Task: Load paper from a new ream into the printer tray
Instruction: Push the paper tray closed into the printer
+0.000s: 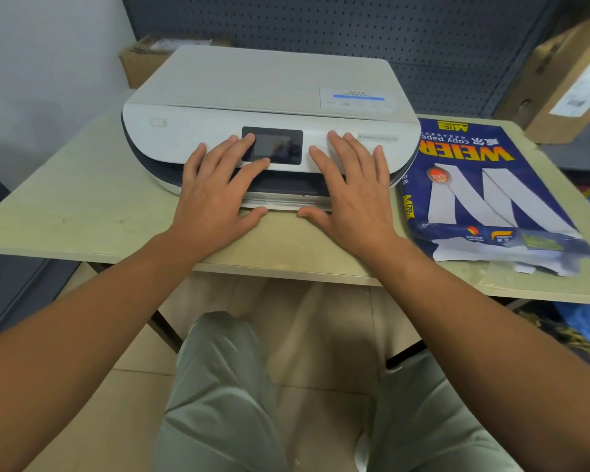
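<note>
Both hands flat on printer (269, 97) front, left hand (215, 189) and right hand (351, 185) grips wide, holding nothing. Tray (286, 202) nearly shut, thumbs at its edge. Opened ream (491, 189) on counter (82, 206) right. Push evenly, both thumbs, straight in.

Printer (252, 83) on table (82, 206); ream (484, 185) right of it; boxes (566, 76) behind.

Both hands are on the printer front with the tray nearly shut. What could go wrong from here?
The left hand and right hand have thumbs at the tray edge; an uneven push might skew it or pinch a thumb. Left fingers overlap the printer's screen and may trigger an input. The torn ream overhangs the table edge and could slip.
</note>
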Demonstrator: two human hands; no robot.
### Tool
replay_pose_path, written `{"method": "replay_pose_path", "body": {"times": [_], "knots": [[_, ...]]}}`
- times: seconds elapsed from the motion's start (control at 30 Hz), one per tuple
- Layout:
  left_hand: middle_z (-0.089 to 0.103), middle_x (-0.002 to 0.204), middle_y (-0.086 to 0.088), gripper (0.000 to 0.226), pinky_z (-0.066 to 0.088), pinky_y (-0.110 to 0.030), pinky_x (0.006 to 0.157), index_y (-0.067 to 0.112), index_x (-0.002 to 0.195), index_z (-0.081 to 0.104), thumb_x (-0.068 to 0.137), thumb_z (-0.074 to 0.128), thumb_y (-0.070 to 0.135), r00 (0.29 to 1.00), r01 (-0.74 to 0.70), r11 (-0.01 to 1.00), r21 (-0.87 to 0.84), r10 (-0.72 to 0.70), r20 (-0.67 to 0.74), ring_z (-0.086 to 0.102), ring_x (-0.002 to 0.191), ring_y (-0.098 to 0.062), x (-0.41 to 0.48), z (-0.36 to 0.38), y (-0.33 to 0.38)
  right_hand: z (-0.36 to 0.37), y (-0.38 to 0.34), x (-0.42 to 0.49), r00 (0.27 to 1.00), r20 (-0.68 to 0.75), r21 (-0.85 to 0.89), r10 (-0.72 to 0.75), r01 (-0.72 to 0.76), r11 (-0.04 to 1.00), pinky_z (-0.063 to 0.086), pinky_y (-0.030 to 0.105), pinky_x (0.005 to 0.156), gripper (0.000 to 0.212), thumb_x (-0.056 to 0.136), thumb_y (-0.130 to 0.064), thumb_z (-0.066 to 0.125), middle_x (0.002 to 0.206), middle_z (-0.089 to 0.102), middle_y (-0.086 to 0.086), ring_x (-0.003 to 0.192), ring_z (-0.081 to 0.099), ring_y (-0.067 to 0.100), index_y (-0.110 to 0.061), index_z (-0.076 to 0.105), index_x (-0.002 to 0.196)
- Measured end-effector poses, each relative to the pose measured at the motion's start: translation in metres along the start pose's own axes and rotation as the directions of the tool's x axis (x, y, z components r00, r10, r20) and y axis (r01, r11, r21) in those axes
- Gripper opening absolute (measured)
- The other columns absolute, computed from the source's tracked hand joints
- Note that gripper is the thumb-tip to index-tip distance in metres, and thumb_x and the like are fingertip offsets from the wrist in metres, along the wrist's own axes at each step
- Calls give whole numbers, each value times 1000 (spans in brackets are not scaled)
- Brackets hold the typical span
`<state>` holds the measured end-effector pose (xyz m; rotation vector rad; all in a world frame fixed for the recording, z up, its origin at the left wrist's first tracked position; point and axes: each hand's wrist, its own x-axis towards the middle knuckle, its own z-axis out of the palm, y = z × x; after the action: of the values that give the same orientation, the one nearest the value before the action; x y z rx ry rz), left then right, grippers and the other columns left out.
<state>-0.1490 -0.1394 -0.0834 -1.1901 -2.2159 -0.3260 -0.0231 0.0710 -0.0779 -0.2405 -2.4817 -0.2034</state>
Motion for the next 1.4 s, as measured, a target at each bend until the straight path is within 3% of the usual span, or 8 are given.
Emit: {"method": "replay_pose_path", "body": {"times": [0.57, 1.0, 1.4], "knots": [[42, 159, 0, 49, 21, -49, 121, 30, 136, 58, 90, 63, 45, 995, 39, 999, -26, -41, -87, 36, 147, -22, 3, 5, -1, 4, -2, 0, 998, -58, -21, 10, -11, 1000, 17, 56, 118, 70, 91, -59, 53, 160, 34, 9, 148, 28, 31, -20, 40, 149], [41, 159, -4, 48, 21, -52, 120, 26, 137, 58, 92, 64, 43, 997, 18, 1000, 17, -16, -69, 38, 146, -27, 3, 5, 0, -1, -4, -1, 999, -35, -19, 11, -12, 1000, 17, 55, 118, 69, 90, -54, 57, 160, 34, 10, 148, 26, 31, -18, 43, 147], [41, 159, -3, 49, 24, -53, 120, 27, 136, 58, 91, 56, 45, 996, 53, 998, 30, -55, 73, 38, 145, -25, 6, -6, 6, -16, -1, -6, 986, 163, 84, 29, -43, 996, 15, 51, 121, 71, 95, -47, 45, 168, 11, -3, 154, 4, 17, -25, 19, 157]]}}
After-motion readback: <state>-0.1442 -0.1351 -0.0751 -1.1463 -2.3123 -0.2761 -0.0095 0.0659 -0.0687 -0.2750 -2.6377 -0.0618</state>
